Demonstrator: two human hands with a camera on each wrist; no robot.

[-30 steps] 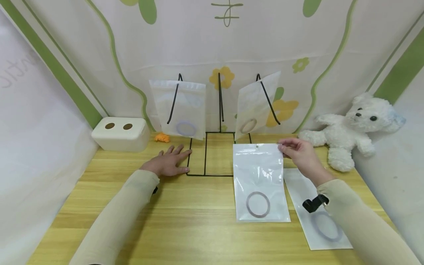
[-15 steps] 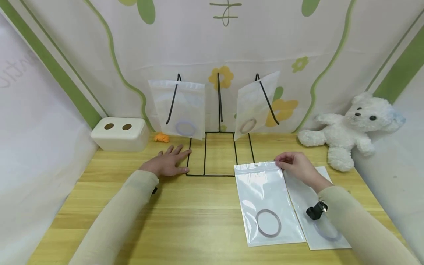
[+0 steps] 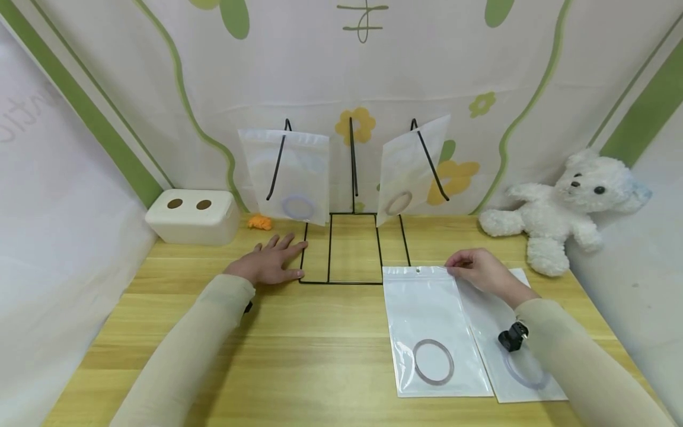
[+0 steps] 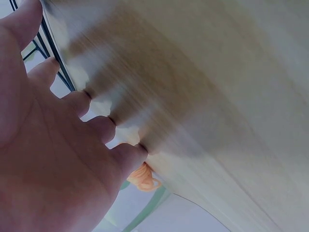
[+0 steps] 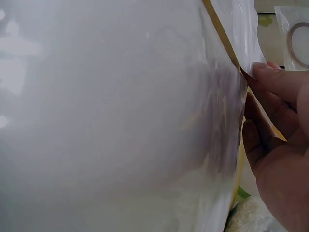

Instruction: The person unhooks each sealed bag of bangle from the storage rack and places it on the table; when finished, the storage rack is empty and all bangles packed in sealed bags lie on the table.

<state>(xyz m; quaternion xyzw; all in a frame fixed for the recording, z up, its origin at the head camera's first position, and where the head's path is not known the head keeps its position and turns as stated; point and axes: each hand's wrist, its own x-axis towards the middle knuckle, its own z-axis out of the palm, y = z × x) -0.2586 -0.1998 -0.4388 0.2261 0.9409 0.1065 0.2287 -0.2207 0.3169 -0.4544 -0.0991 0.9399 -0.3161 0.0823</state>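
My right hand (image 3: 480, 271) pinches the top right corner of a white zip bag (image 3: 437, 308) lying on the wooden table. Inside this bag, near its lower end, is a purplish-brown bangle (image 3: 414, 362). A second white zip bag (image 3: 475, 305) with a pale lavender bangle lies to its right, partly under my right hand and forearm. My left hand (image 3: 267, 264) rests on the table with fingers spread, thumb and index fingertip at the left side of a black wire rack's base (image 3: 315, 283). In the right wrist view, thumb and fingers meet at the edge of the bag (image 5: 120, 106).
Two white bags, a left one (image 3: 304, 166) and a right one (image 3: 408, 163), hang on the rack's outer hooks. A white box (image 3: 194, 222) with two round holes and a small orange object (image 3: 259, 222) stand back left. A white teddy bear (image 3: 555, 213) sits at right.
My right hand has brought the bag with the brownish bangle down toward the near side, where it now lies flat and straighter beside the second bag. The left hand stays put.
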